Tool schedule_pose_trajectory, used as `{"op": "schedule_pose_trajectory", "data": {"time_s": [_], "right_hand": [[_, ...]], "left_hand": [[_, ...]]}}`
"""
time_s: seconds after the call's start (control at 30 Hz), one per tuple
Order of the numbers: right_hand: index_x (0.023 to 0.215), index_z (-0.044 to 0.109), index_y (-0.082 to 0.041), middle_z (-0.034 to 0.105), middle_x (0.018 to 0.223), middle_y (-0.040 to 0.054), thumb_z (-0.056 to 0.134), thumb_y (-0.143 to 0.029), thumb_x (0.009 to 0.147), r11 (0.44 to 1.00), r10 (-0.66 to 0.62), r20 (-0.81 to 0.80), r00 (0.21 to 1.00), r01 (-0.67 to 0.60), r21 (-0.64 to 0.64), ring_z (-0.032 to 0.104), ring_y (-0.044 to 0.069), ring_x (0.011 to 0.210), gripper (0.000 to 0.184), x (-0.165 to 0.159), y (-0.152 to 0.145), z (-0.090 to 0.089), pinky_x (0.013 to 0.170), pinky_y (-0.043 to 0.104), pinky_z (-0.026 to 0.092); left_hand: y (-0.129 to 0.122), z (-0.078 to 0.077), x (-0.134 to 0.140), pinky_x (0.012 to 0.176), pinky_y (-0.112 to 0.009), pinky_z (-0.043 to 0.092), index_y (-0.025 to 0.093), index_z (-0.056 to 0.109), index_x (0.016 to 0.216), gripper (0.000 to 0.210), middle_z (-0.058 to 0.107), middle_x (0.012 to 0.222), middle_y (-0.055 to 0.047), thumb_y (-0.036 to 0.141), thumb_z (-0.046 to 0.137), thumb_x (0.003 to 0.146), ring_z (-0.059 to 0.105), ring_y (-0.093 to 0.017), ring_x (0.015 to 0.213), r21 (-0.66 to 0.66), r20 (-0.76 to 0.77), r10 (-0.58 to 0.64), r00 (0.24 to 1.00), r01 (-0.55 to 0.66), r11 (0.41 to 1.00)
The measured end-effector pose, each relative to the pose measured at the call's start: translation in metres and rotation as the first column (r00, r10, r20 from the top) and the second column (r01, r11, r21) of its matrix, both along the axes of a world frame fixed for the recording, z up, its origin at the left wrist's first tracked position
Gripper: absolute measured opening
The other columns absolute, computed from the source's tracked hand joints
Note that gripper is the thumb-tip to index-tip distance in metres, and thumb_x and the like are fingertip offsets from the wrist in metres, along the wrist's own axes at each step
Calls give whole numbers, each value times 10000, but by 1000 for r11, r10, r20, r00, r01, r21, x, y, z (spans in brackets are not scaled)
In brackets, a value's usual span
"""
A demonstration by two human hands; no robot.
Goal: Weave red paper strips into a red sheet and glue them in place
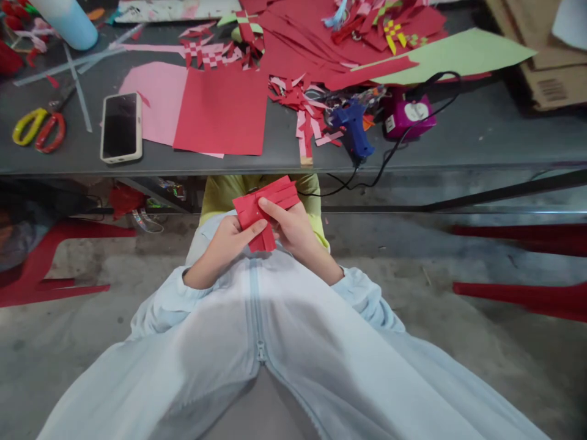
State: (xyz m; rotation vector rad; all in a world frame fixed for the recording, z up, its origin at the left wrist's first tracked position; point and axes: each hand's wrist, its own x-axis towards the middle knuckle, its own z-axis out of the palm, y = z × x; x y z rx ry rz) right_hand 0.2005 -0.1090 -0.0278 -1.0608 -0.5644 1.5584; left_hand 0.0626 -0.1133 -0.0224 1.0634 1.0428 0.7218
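Over my lap, just off the table's near edge, I hold a piece of red paper cut or folded into strips. Some strips point right and others hang down toward me. My left hand pinches its lower left part, thumb on top. My right hand grips its right side, with the thumb pressed on the middle. The fingers beneath the paper are mostly hidden. Beyond my hands, a flat red sheet lies partly over a pink sheet on the table.
On the dark table lie a phone, scissors, a blue glue gun with a trailing cord, a purple box, woven paper scraps and a green sheet. Red chairs stand at both sides.
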Motion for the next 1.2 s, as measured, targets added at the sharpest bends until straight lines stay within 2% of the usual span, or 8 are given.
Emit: {"op": "schedule_pose_trajectory", "data": {"time_s": [0.07, 0.2, 0.33, 0.53, 0.77, 0.97, 1.1, 1.2], "right_hand": [[691, 623, -208, 601, 594, -56, 887, -474, 607, 997, -76, 16, 997, 76, 10, 456, 73, 473, 384, 0, 3, -3, 412, 222, 362], [736, 655, -209, 688, 724, -32, 894, -396, 605, 972, -233, 11, 972, 233, 39, 614, 108, 631, 331, 5, 8, -9, 591, 247, 522], [736, 643, -213, 664, 688, -48, 885, -379, 616, 948, -319, 8, 948, 319, 12, 599, 103, 585, 317, 9, 11, -9, 570, 253, 514], [704, 637, -202, 670, 672, -44, 878, -332, 588, 927, -375, -44, 926, 373, -45, 606, 107, 580, 298, 8, 12, -4, 548, 247, 511], [710, 615, -213, 665, 698, -37, 839, -312, 602, 928, -371, -37, 928, 369, -50, 609, 117, 614, 268, 8, 11, 1, 612, 272, 547], [732, 625, -211, 671, 717, -31, 861, -345, 596, 947, -319, -19, 948, 317, -56, 615, 123, 630, 304, 7, 10, -1, 636, 284, 552], [681, 617, -212, 635, 642, -40, 869, -431, 625, 966, -257, 41, 965, 258, -26, 551, 102, 558, 338, 4, 7, -7, 538, 255, 480], [611, 572, -215, 558, 548, -55, 839, -509, 668, 974, -226, 75, 971, 226, 6, 454, 79, 484, 401, 5, 6, -9, 459, 238, 390]], "left_hand": [[2, -2, 1, 632, -291, 557, 142, 730, 792, 558, 732, 687, -52, 693, 771, 716, 673, -159, 602, -18, 26, -32, 999, 33, 999], [6, -4, 1, 566, -256, 527, 152, 676, 647, 610, 677, 608, -27, 757, 737, 693, 618, -128, 550, 13, -21, -88, 996, 89, 996], [7, -1, 2, 639, -282, 589, 162, 694, 659, 599, 696, 641, -35, 759, 721, 705, 669, -156, 618, -55, -50, -170, 984, 168, 984], [10, 3, 3, 638, -292, 594, 162, 706, 624, 589, 730, 662, -56, 748, 758, 664, 682, -169, 621, -60, -96, -196, 976, 191, 980], [11, -3, 0, 669, -298, 578, 161, 751, 677, 549, 748, 693, -89, 708, 740, 728, 711, -196, 696, -64, -84, -278, 957, 273, 960], [14, -11, 0, 581, -243, 470, 143, 741, 698, 561, 702, 653, -43, 703, 764, 709, 601, -124, 589, 54, -103, -140, 985, 146, 988], [13, -11, 4, 625, -251, 498, 143, 771, 802, 536, 762, 752, -63, 669, 798, 698, 641, -135, 628, 8, -26, -75, 997, 75, 997], [11, -9, 7, 632, -258, 516, 135, 767, 796, 513, 766, 725, -72, 634, 826, 691, 667, -147, 628, -30, -1, -19, 1000, 19, 999]]}}
